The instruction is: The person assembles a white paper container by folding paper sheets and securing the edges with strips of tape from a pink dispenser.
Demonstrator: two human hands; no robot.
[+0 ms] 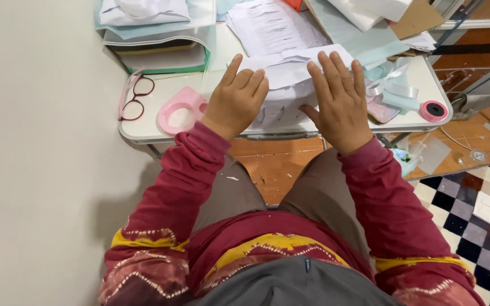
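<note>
Paper (288, 76) lies flat beneath both hands, left (236, 99) and right (339, 102).

white paper (282, 90), pink tape dispenser (181, 109), dark red glasses (137, 97), black-white checkered floor (472, 226), maroon sleeves (182, 170).

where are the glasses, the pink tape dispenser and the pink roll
glasses (136, 97), head view, on the bridge
pink tape dispenser (181, 109), head view, on its ring
pink roll (433, 111), head view, on its dark centre

Home craft corner, cluttered small white table (143, 129), papers (273, 25), tiled floor (472, 226)
</note>
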